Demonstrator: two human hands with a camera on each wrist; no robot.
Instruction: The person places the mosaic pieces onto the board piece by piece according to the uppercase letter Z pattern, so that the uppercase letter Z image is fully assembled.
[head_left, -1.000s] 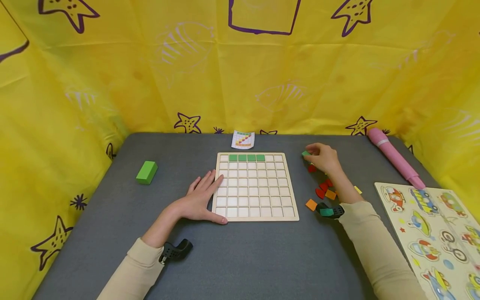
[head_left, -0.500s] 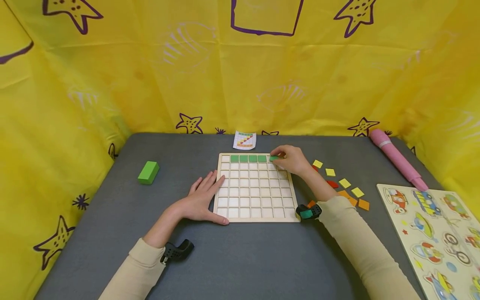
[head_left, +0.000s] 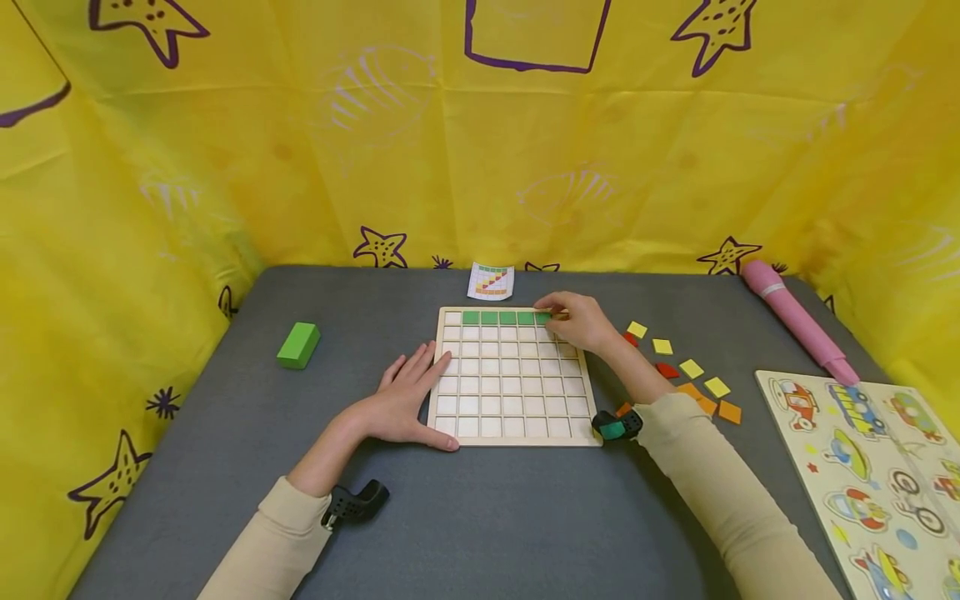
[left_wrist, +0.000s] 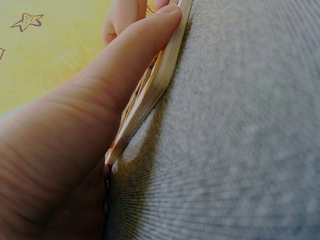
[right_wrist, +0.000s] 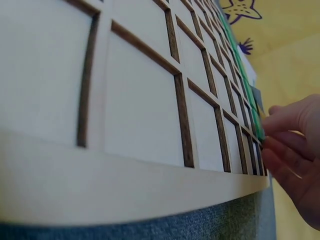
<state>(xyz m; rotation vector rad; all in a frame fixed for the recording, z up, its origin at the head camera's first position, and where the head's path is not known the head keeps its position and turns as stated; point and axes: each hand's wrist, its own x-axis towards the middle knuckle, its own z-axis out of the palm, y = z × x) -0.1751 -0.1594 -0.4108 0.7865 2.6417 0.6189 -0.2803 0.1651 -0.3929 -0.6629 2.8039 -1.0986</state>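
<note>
A light wooden grid board (head_left: 525, 442) with white cells lies mid-table. Its back row holds several green square tiles (head_left: 489, 318), seen edge-on as a green strip in the right wrist view. At that row's right end my right hand (head_left: 580, 323) has thumb and fingers on the last green tile (head_left: 542, 318), which lies in or on its cell. My left hand (head_left: 401, 404) rests spread on the board's left edge. In the left wrist view the left thumb (left_wrist: 135, 52) presses on the front rim (left_wrist: 172, 55).
A small pattern card (head_left: 491, 282) lies behind the board. Right of it are yellow tiles (head_left: 662, 347), red pieces (head_left: 667, 371) and orange tiles (head_left: 729, 412). A green block (head_left: 298, 345) sits left. Far right are a pink cylinder (head_left: 802, 321) and a picture puzzle board (head_left: 817, 467).
My right hand has carried a green tile left from the loose pieces to the board's back row, where it now lies lower, beside the other green ones. The left hand stays put.
</note>
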